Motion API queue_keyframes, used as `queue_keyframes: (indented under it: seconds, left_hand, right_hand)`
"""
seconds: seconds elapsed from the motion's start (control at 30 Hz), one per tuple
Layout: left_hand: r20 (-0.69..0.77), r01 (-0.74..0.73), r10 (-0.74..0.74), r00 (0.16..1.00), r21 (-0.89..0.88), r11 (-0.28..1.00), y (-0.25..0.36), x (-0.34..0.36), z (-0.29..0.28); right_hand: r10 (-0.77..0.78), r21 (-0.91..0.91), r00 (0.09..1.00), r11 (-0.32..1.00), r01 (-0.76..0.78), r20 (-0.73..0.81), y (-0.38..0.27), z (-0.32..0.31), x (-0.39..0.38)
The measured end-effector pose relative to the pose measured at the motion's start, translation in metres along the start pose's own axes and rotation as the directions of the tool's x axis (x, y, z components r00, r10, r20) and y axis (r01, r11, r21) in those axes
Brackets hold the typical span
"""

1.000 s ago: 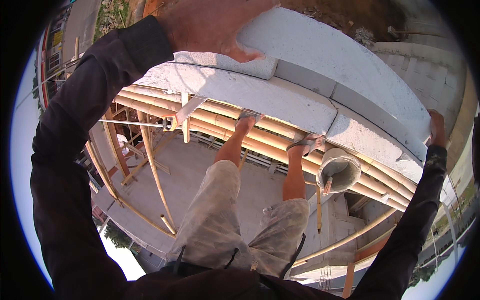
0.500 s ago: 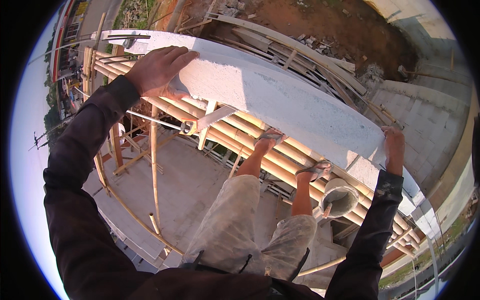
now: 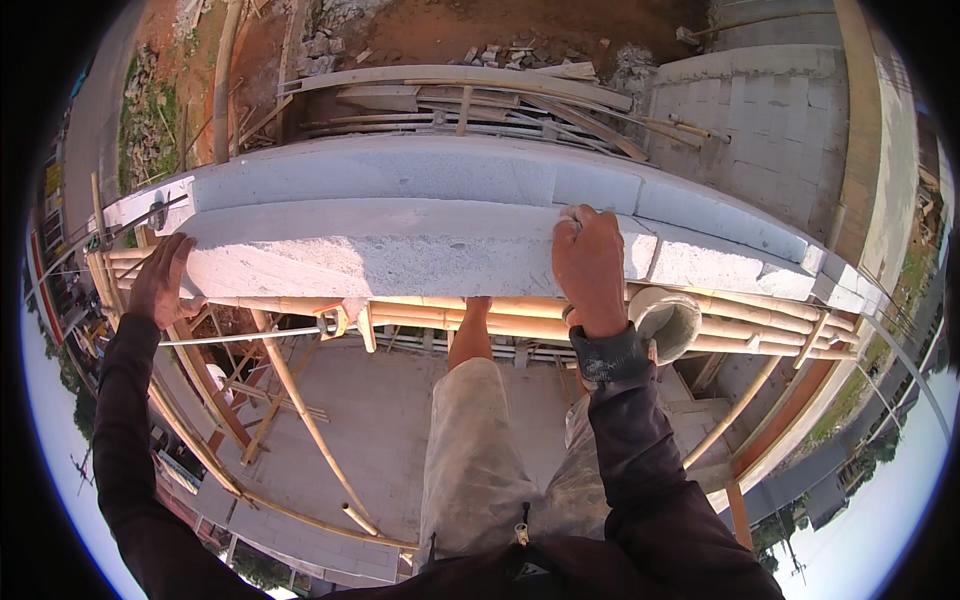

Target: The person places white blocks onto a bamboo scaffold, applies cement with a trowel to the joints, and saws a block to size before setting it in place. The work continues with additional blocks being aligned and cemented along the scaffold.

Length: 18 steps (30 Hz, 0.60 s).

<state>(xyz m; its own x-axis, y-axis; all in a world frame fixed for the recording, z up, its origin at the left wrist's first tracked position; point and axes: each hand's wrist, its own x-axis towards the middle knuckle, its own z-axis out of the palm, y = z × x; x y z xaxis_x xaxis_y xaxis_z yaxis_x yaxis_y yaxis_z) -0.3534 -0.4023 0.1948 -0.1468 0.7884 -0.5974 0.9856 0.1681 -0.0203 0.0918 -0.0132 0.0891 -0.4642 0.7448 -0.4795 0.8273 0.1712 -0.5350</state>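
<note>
Fingers [image 3: 181, 250] of my left hand [image 3: 160, 285] grasp the block [image 3: 370, 250] by its left end, thumb near the lower corner. Through the remote view I see the right hand [image 3: 592, 268] curled over the top near the other end — gripping too. The block lies along the wall [image 3: 370, 170]; how fully it rests there, I cannot tell. Saw [image 3: 340, 319] and poles [image 3: 530, 326] show below — bucket [image 3: 685, 325] just beside the right wrist.

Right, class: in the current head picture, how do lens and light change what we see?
Head view: the fisheye bows the upper edge of the wall and leaves black corners; head view: sunlight and shadow split the front of the pale block into warm and bluish patches; head view: the sky looks pale, washed out.
</note>
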Motion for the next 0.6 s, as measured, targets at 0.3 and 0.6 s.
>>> queue_keyframes:
  seconds: [0.3, 0.6]
  left_hand:
    - [0.051, 0.067, -0.061, 0.997, -0.116, 0.991, 0.058, 0.03, -0.041]
    - [-0.111, -0.101, 0.079, 0.991, -0.208, 0.973, 0.254, 0.12, -0.091]
  right_hand:
    - [0.101, 0.204, 0.989, 0.976, -0.078, -0.108, -0.012, 0.008, -0.005]
    - [0.375, 0.437, 0.815, 0.883, -0.169, -0.441, 0.224, -0.013, -0.115]
